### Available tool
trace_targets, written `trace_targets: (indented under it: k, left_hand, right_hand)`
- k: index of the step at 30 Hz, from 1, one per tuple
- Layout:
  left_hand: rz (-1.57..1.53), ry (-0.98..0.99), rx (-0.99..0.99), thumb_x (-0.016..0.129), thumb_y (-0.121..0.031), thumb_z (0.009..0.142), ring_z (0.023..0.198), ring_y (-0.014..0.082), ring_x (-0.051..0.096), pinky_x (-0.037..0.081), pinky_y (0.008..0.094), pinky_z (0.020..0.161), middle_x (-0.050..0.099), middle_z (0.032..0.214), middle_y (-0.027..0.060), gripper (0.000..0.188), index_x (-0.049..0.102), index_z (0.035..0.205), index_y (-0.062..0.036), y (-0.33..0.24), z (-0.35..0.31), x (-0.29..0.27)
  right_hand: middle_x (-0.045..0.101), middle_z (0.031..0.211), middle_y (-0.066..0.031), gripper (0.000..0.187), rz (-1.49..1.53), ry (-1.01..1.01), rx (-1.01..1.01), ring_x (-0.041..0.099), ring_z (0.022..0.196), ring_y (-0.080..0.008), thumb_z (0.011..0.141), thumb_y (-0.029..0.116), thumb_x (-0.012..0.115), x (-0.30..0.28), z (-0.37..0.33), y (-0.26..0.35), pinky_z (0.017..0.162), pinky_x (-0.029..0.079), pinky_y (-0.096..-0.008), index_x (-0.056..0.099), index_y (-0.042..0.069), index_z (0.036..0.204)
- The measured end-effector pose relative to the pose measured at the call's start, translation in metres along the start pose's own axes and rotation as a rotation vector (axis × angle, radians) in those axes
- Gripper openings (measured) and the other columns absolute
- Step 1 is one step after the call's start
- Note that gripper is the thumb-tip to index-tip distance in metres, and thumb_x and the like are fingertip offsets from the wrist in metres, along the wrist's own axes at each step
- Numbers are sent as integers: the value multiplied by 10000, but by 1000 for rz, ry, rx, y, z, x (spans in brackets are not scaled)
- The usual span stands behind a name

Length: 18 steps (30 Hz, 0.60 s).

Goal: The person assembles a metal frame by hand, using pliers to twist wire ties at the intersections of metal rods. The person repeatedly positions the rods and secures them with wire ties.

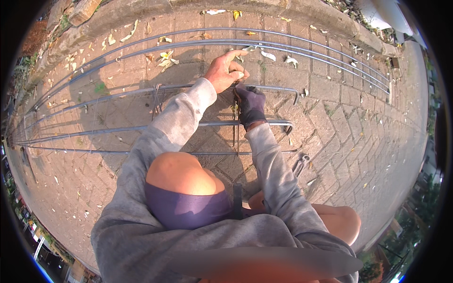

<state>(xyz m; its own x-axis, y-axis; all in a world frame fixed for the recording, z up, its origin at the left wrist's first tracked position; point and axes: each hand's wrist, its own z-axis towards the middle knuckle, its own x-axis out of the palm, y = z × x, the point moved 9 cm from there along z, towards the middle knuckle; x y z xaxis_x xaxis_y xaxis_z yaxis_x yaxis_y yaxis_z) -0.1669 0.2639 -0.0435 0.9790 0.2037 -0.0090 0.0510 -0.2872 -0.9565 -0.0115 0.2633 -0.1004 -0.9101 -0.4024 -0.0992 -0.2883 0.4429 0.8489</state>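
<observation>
The bare left hand (225,70) pinches thin tie wire at the crossing on the long grey steel reinforcing bar (188,87); the dark-gloved right hand (250,104) clamps beside it. Twisting snugly, bars touching, seems best.

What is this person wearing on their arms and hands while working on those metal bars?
Both arms are covered by loose, long grey sweatshirt sleeves that reach the wrists. The left hand is bare, with no glove. The right hand wears a dark, close-fitting work glove with a knitted look. No watch or jewellery shows.
</observation>
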Motion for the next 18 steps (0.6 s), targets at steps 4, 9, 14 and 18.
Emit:
trace_targets:
  k: [4, 9, 14, 18]
  left_hand:
    - [279, 10, 80, 629, 88, 878, 975, 182, 721, 546, 358, 934, 778, 1012, 104, 553, 541, 1393, -94, -5, 15, 6]
    - [277, 38, 91, 667, 44, 861, 967, 200, 721, 538, 365, 904, 782, 979, 101, 543, 551, 1373, -92, -4, 19, 4]
    - [418, 312, 116, 677, 55, 842, 954, 224, 721, 538, 369, 883, 780, 973, 136, 563, 543, 1375, -65, -6, 30, 39]
    - [606, 408, -26, 713, 52, 815, 961, 258, 724, 544, 381, 861, 770, 997, 155, 556, 567, 1341, -54, 18, 48, 49]
  right_hand:
    - [652, 805, -51, 229, 0, 44, -118, 578, 679, -143, 856, 162, 741, 5, -1, 11, 630, 466, -315, 706, -60, 904]
    - [642, 790, -32, 166, 122, 22, -2, 590, 685, -135, 860, 127, 720, 1, 5, -10, 623, 469, -310, 698, -38, 858]
    - [683, 796, -53, 122, -228, 91, -399, 628, 685, -155, 853, 80, 702, 9, 4, 11, 618, 487, -309, 719, -32, 899]
    - [694, 795, -69, 135, 407, 2, 167, 635, 663, -172, 815, 40, 721, 5, 5, -23, 600, 490, -311, 725, -32, 928]
